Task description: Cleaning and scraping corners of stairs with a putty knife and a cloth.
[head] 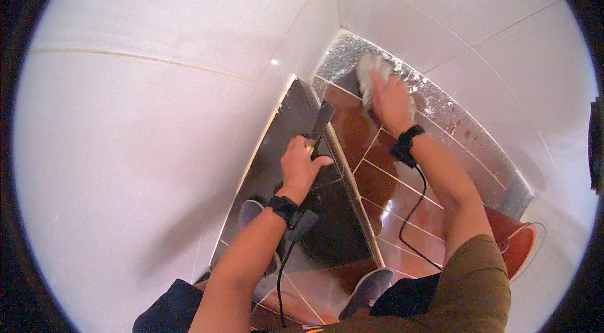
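Observation:
My left hand (302,168) grips a flat-bladed scraper (322,118) by its handle, above the dark tiled strip (295,102) at the left; the blade points up, near a raised edge. Under my right hand (390,99) a pale, fluffy cloth (370,76) is pressed on the tiled floor (394,163), close to the back corner. White residue and wet, speckled patches mark the grey border (347,47) along the right wall. Both wrists wear black bands with dark cords.
A reddish bucket (514,238) with a thin wire handle lies tilted by the right wall. Pale tiled walls (141,111) meet at the back corner. A raised ledge (351,172) runs between the dark strip and the reddish tiles. My shoes (370,288) are at the bottom.

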`<control>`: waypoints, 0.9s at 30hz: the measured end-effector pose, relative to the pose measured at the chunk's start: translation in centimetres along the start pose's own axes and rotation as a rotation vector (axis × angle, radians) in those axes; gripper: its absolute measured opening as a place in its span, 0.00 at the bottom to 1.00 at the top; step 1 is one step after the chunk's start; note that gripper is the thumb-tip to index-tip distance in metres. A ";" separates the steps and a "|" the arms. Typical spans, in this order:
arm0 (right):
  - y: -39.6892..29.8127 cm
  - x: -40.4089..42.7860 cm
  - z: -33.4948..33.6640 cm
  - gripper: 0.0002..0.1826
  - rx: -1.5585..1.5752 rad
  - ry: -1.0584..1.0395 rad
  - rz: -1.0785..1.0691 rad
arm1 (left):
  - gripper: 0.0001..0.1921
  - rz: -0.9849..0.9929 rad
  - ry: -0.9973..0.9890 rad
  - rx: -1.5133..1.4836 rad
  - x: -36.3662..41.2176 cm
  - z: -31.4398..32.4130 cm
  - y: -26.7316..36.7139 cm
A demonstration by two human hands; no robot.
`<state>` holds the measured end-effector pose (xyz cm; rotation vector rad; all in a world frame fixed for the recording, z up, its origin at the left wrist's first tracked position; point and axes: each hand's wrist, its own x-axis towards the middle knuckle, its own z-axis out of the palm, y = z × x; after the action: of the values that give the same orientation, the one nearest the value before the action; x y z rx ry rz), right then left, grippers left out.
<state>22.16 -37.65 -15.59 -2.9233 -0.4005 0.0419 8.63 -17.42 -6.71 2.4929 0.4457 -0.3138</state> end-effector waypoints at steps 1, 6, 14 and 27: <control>-0.8 -1.1 0.0 0.30 0.024 -0.040 -0.133 | 0.27 0.000 -0.004 0.000 0.0 0.1 0.0; -6.1 -5.5 2.6 0.25 0.173 -0.179 -0.479 | 0.27 0.003 -0.007 -0.005 0.0 -0.1 0.0; -7.3 0.1 4.6 0.28 -0.071 -0.001 -0.511 | 0.26 0.049 0.007 0.022 0.1 -0.3 0.2; -8.7 4.2 5.8 0.22 -0.107 -0.110 -0.456 | 0.27 0.010 0.010 0.029 0.2 -0.1 0.1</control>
<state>23.63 -27.25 -19.67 -2.8606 -1.1054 0.1188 8.88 -17.34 -6.67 2.5252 0.4362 -0.3056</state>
